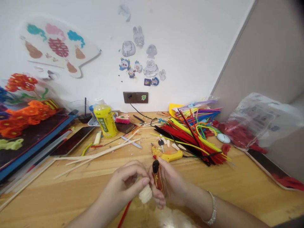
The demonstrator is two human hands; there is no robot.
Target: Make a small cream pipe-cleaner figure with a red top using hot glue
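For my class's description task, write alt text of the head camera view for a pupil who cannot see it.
A person's left hand holds a cream-coloured piece beside a small brown, black-topped item in the right hand, above a wooden table. Beyond them lie a yellow-handled tool and colourful fuzzy stems; a yellow bottle stands further left.

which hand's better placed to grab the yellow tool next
Probably the right hand: it is just short of the yellow tool, nearer than the left hand. Neither is free, though: the right holds a brown item, the left a cream piece.
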